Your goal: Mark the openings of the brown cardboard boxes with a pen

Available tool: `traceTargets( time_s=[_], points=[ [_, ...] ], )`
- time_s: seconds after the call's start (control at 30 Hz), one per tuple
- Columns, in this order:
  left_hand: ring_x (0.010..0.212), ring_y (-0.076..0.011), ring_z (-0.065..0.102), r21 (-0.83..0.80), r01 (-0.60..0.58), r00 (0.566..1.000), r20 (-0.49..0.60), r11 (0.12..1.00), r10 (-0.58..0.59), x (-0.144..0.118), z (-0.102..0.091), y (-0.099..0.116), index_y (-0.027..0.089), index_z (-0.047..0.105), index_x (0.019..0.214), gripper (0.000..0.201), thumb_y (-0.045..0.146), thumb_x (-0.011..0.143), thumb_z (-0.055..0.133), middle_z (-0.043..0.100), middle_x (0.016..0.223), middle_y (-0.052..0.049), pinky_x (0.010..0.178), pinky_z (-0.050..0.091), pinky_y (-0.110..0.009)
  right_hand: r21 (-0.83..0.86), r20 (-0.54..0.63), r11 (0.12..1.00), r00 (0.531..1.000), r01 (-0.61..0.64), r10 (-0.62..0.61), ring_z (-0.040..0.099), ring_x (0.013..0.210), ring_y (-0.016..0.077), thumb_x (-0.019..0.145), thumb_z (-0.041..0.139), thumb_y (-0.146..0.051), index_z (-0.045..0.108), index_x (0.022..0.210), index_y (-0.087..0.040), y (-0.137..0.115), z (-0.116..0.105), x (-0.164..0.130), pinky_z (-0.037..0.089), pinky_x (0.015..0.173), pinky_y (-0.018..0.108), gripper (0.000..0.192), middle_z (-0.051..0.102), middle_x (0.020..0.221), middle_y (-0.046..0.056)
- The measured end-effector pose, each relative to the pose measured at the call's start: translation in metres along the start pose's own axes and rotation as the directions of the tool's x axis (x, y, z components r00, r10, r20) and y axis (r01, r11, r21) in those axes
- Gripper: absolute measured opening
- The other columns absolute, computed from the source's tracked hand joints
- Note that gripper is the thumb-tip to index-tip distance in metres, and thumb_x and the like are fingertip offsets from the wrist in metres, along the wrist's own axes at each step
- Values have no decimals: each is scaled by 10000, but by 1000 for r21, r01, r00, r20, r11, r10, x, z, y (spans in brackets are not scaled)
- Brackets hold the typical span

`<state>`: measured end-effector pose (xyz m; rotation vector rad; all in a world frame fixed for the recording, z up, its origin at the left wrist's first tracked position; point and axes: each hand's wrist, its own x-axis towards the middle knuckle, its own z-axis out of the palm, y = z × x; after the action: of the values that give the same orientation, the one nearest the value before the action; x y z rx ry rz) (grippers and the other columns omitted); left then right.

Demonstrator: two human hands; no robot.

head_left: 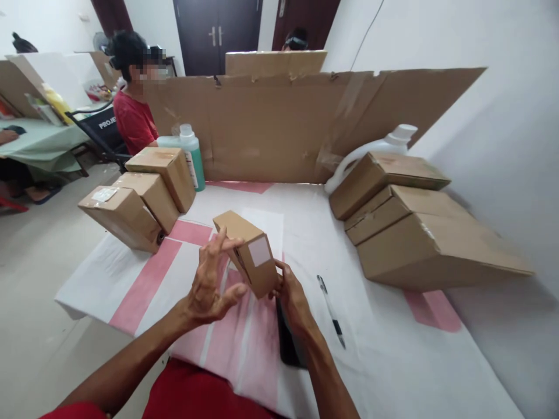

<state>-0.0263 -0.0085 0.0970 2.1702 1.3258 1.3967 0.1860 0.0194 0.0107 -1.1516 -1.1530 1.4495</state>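
Note:
A small cardboard box point(261, 278) with a white label point(259, 252) on one end is held tilted over the table. My right hand point(290, 291) grips its lower right corner, with some fingers hidden behind it. My left hand point(212, 285) is spread at the box's left side, thumb and fingers apart, with a fingertip at the top edge. Below that fingertip a narrow dark gap shows in the box's side. Partly under my right forearm lies a black phone-like object point(290, 343).
A pen point(331, 311) lies right of my right hand. Cardboard boxes stand at left point(120, 218) and right point(402, 250). Behind them are a green-liquid bottle point(197, 163), a white jug point(379, 145) and a cardboard screen point(271, 128). A person point(133, 110) sits beyond.

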Motion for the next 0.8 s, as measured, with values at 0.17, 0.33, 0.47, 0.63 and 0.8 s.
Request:
traceTargets(
  time_s=[0.17, 0.33, 0.47, 0.63, 0.8],
  points=[
    [1360, -324, 560, -254, 132, 989, -34, 958, -146, 30, 1, -8, 209, 266, 1644, 756, 543, 1012, 514, 630, 1437, -166, 1165, 373, -529, -34, 86, 997, 994, 68, -65, 601, 781, 199, 916, 643, -613, 613, 1294, -225, -28, -10, -22, 502, 675, 313, 542, 672, 949, 44],
    [1263, -280, 630, -323, 198, 974, -43, 926, -223, 44, 0, -14, 235, 450, 1566, 575, 432, 1030, 520, 669, 1412, -124, 1062, 458, -436, -201, -97, 979, 994, 29, -50, 607, 794, 202, 730, 860, -526, 551, 1324, -244, -37, -3, -24, 503, 663, 308, 727, 686, 1018, 44],
    [1185, -253, 660, -289, 181, 980, -33, 940, -199, 47, -2, -18, 238, 536, 1504, 504, 370, 1018, 564, 717, 1347, -105, 971, 487, -383, -195, -130, 980, 989, 38, -64, 625, 821, 222, 775, 811, -546, 605, 1213, -234, -37, -6, -21, 505, 679, 314, 576, 693, 958, 43],
    [1054, -205, 656, -196, 166, 984, -25, 966, -174, 43, -7, -19, 238, 630, 1392, 432, 294, 964, 650, 736, 1240, -76, 878, 509, -339, -139, 10, 988, 998, 64, -63, 542, 700, 173, 881, 640, -651, 642, 1008, -209, -40, -21, -16, 442, 610, 276, 460, 585, 764, -12],
    [1197, -217, 602, -210, 293, 954, 127, 933, -271, 17, 2, -37, 282, 657, 1349, 453, 221, 901, 665, 607, 1277, -66, 1025, 531, -377, -170, 128, 985, 990, -42, 65, 344, 574, 115, 933, 531, -691, 491, 743, -220, -27, -26, -5, 279, 516, 254, 509, 384, 645, -63]
  ],
)
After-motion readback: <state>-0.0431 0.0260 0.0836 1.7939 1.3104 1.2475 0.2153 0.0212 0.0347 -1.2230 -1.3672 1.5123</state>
